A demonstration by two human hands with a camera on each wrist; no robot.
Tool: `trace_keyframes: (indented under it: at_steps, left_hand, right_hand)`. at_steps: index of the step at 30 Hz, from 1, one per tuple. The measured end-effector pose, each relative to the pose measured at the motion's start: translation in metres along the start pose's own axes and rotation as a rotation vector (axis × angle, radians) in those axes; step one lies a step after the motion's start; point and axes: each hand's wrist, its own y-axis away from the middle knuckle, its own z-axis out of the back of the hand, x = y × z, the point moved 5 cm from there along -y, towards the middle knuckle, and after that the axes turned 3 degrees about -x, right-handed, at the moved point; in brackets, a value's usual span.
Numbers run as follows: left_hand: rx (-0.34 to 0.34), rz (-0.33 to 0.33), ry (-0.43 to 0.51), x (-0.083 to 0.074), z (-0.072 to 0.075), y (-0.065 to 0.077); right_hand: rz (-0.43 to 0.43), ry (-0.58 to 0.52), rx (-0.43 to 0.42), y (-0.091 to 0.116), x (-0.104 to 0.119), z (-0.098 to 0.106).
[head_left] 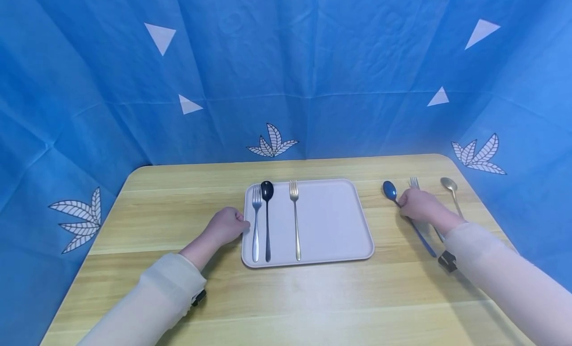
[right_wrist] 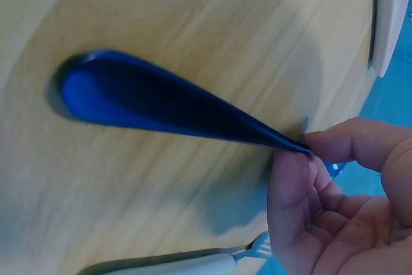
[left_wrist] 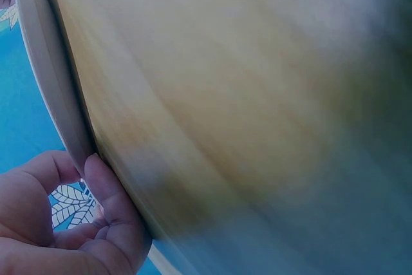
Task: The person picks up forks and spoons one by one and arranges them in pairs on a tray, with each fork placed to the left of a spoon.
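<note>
My right hand [head_left: 420, 205] pinches the blue spoon [head_left: 422, 238] by its handle, between thumb and fingers, at the right of the table. In the right wrist view the broad end of the spoon's handle [right_wrist: 138, 94] points away from the fingertips. A silvery fork [head_left: 414, 182] lies beside that hand, its middle hidden by it. My left hand [head_left: 227, 224] grips the left rim of the pale tray [head_left: 332, 222], as the left wrist view also shows at the tray edge [left_wrist: 48, 62]. On the tray lie a silver fork [head_left: 256, 224], a black spoon [head_left: 267, 227] and a gold fork [head_left: 296, 224].
Farther right, a gold spoon [head_left: 449, 183] lies near the right edge of the wooden table [head_left: 313, 301], partly behind the right wrist. A blue patterned cloth [head_left: 313, 63] hangs behind the table and along both sides.
</note>
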Motion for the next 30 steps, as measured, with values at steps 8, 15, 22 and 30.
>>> trace_keyframes:
  at_steps: [8,15,22,30]
  left_hand:
    - [-0.001,0.016,-0.004,-0.001,0.000,0.000]
    - [0.000,0.009,0.003,-0.002,0.001,0.002]
    - [-0.002,0.001,0.000,-0.001,0.001,0.001]
    - [0.002,0.009,0.005,0.000,0.000,0.001]
  right_hand:
    - [-0.036,-0.063,0.014,0.005,0.002,-0.003]
    - [-0.051,-0.107,0.003,0.007,0.004,-0.007]
    - [-0.052,-0.141,-0.012,0.008,0.007,-0.010]
    - [-0.059,-0.157,-0.024,0.008,0.008,-0.012]
